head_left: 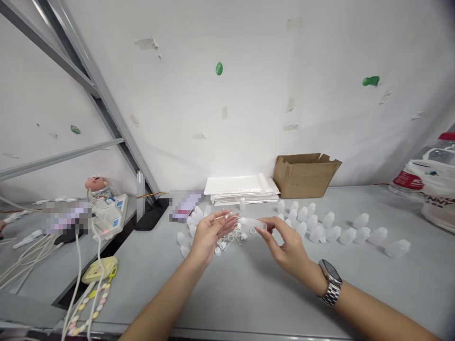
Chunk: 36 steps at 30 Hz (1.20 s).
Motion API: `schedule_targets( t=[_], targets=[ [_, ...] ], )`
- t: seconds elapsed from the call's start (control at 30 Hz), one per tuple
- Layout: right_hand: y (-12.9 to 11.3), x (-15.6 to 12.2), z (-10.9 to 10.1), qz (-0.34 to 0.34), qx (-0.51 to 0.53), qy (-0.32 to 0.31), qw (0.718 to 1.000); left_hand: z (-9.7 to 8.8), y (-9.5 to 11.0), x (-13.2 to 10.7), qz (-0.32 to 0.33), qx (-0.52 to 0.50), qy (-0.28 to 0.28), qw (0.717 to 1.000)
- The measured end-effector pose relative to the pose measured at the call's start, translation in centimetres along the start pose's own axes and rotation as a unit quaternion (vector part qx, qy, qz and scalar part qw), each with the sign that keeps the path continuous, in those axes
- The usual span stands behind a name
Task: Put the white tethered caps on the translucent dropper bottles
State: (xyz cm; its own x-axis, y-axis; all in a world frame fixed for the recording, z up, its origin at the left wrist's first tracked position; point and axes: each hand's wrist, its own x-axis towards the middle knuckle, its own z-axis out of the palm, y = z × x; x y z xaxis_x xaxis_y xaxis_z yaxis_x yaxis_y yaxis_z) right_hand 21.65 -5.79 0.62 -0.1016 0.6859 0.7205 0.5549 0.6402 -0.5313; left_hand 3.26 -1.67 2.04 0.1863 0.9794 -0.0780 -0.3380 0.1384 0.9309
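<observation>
My right hand point(286, 241), a watch point(331, 277) on its wrist, pinches a small translucent white plastic bottle point(251, 222) lying nearly level in the air. The bottle's narrow end points left, towards my left hand point(209, 234). There the thumb and index finger are closed together beside that end; what they pinch, if anything, is too small to make out. Just below and behind the hands lies a tangle of white cords with small white caps point(223, 245). More such bottles point(347, 235) stand in rows to the right, and others point(182, 239) stand left of the left hand.
White flat envelopes point(241, 187) are stacked against the wall, next to an open cardboard box point(305, 177). A large bottle and bag point(439, 189) stand far right. On the left are a phone point(187, 207), power strip point(113, 218), cables and a beaded strap point(95, 303).
</observation>
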Motion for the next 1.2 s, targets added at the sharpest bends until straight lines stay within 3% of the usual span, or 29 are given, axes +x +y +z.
schedule_targets(
  t=[0.17,0.3,0.53,0.67,0.8,0.97,1.07,1.2],
  targets=[
    [-0.3,-0.1,-0.3,-0.001,0.009,0.017,1.000,0.5,-1.0,-0.4,0.177,0.091,0.044,0.979],
    [-0.4,-0.1,-0.3,-0.006,0.017,0.003,1.000,0.3,-2.1,-0.4,0.260,0.165,0.039,0.950],
    [-0.1,-0.2,-0.2,-0.015,0.015,-0.016,1.000,-0.2,-2.5,-0.4,0.313,0.278,0.040,0.907],
    [-0.1,-0.2,-0.2,-0.012,0.012,-0.020,1.000,-0.2,-2.5,-0.5,0.309,0.280,0.037,0.908],
    [0.0,-0.2,-0.2,-0.008,0.010,-0.015,1.000,0.3,-1.9,-0.5,0.256,0.213,0.038,0.942],
    [-0.1,-0.4,0.0,-0.017,-0.002,-0.012,1.000,0.2,-0.5,0.0,0.030,0.044,0.005,0.999],
    [-0.1,-0.4,0.1,-0.029,-0.014,-0.027,0.999,-0.2,-0.4,0.4,-0.074,-0.055,0.003,0.996],
    [-0.1,-0.4,0.2,-0.045,-0.027,-0.029,0.998,-0.4,-0.7,0.5,-0.130,-0.114,0.009,0.985]
  ],
)
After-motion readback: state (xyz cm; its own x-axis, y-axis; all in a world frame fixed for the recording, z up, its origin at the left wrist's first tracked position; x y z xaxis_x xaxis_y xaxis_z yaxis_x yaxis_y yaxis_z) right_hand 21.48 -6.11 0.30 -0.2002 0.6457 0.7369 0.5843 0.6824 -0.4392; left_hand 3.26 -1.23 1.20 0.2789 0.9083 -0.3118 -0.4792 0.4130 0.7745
